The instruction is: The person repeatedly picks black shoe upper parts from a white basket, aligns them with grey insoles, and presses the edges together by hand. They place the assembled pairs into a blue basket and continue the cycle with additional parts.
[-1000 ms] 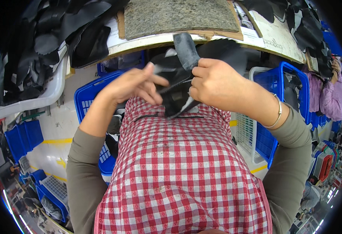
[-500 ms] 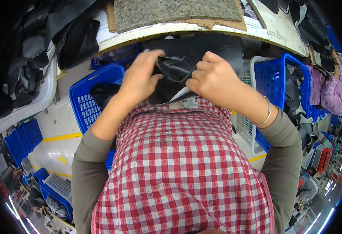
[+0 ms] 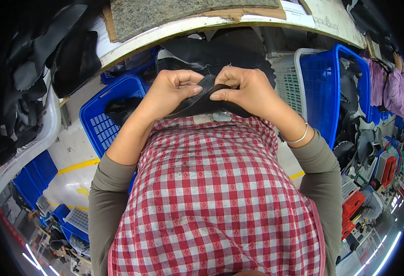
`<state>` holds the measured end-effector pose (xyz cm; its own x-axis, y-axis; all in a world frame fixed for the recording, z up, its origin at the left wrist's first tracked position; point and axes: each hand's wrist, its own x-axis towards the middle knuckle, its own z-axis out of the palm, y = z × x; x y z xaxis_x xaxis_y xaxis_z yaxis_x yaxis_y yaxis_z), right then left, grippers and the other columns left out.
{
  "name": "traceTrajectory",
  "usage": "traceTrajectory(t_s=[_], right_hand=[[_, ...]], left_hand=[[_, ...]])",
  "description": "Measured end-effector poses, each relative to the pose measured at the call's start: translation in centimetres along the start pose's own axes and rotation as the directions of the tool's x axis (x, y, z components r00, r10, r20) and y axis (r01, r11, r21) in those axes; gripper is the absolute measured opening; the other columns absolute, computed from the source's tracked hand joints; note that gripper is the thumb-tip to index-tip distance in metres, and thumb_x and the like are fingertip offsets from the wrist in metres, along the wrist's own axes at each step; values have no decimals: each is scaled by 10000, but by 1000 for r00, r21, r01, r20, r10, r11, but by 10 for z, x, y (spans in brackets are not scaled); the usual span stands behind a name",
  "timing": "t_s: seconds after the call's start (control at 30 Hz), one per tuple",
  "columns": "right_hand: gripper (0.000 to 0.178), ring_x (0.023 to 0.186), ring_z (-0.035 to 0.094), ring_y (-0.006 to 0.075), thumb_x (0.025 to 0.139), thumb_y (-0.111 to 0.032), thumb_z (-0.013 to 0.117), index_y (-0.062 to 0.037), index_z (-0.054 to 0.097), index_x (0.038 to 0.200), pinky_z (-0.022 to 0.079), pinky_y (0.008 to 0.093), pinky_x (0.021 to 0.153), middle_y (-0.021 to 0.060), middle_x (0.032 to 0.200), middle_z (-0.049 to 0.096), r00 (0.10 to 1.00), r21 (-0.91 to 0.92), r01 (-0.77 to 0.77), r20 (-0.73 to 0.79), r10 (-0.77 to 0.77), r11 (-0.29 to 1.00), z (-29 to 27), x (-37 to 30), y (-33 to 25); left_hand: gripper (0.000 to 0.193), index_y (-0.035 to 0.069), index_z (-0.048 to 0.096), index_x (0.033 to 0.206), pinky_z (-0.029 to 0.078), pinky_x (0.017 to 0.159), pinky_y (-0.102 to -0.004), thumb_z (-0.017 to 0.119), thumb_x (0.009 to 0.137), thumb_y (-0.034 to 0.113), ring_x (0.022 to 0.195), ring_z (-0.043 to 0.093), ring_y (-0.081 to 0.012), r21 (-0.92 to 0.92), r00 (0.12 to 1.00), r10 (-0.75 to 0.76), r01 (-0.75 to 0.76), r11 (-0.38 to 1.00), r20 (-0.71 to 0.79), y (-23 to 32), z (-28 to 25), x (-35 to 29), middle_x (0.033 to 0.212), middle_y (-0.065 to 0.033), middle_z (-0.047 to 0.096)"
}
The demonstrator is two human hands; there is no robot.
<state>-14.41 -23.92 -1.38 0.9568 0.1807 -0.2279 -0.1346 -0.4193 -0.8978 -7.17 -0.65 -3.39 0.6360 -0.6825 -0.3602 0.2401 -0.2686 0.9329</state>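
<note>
A sheet of black leather [image 3: 197, 51] hangs between my body and the table edge, its scalloped border showing at the right. My left hand [image 3: 174, 92] pinches a fold of it, the thumb pressed on the grey backing side. Close beside it, my right hand [image 3: 243, 89] grips the same piece with thumb and curled fingers. The edge between the two thumbs is bent up. The lower part of the leather rests against my checked apron [image 3: 202, 184].
A stone slab [image 3: 188, 11] lies on the white table [image 3: 137, 48] ahead. Blue baskets stand at my left [image 3: 93, 115] and right [image 3: 328, 92], with black pieces in them. A white bin [image 3: 52, 119] of black pieces is at far left. Another person's checked sleeve [image 3: 397, 94] shows at right.
Both hands have come closer together on the leather, and my left fingers have closed on it. The leather's edge is now folded up between the thumbs. The view has shifted slightly.
</note>
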Motion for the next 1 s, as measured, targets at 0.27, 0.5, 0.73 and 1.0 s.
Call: traceTrajectory(t_s=[0.27,0.5,0.73,1.0], right_hand=[[331,688,730,149,838,-290,885,-52,683,948,536,275,641,84,794,774,978,-26,-68,-200,61,997,11,-8,0],[321,625,640,94,871,-278,868,-45,656,932,483,270,591,57,720,726,988,88,-103,-103,112,991,5,-2,11],[285,622,619,81,888,-229,857,-48,639,906,477,261,592,54,712,716,984,150,-36,-170,62,988,15,-5,16],[261,639,635,87,892,-208,848,-45,644,905,489,268,599,61,732,720,989,185,-42,-132,67,982,11,-1,14]], left_hand=[[355,-31,713,1268,582,903,-263,656,926,-104,1005,724,-127,-11,1000,24,-24,1000,-7,9,3,2,1125,-95,768],[352,-42,707,1271,576,895,-255,644,930,-103,1009,718,-119,-32,1000,10,-10,999,-2,13,2,0,1125,-90,766],[350,-44,709,1270,572,896,-251,639,931,-99,994,718,-115,-7,1000,-13,14,1000,17,13,-2,1,1124,-87,767],[304,-39,730,1238,565,888,-248,666,941,-54,973,713,-103,-37,999,-27,28,999,26,11,-7,3,1097,-80,774]])
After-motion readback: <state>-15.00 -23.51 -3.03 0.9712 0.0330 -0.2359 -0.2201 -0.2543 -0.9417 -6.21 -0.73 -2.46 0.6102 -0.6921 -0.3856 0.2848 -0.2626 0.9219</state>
